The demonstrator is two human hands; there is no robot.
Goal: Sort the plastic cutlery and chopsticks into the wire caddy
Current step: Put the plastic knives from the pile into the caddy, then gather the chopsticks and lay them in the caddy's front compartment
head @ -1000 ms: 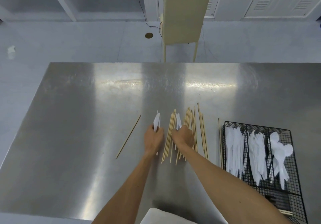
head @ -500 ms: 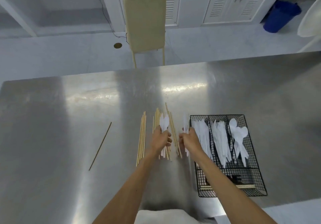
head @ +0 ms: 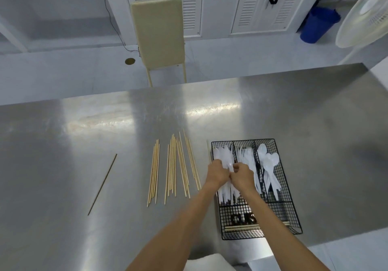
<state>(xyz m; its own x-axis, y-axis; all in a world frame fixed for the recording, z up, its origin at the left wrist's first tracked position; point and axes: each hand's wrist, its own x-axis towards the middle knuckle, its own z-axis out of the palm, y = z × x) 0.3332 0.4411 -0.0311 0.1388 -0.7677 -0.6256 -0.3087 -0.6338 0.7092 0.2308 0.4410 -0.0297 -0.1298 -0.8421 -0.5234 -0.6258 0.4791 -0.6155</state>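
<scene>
Grip: left hand (head: 217,173) and right hand (head: 241,176) were both curled on white knives (head: 223,155), over the left compartment of the caddy (head: 298,232).
Done: forks (head: 246,155) filled the middle compartment, with spoons (head: 268,161) at 3 o'clock of them.
Left: chopsticks (head: 174,165) lay on the table (head: 315,113), at 9 o'clock of the caddy.

Bright glare streaks, wide-angle edge distortion

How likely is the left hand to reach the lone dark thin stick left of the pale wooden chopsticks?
Probably yes: though the left hand is over the black wire caddy, only flat pale chopsticks lie before the dark stick.
</scene>
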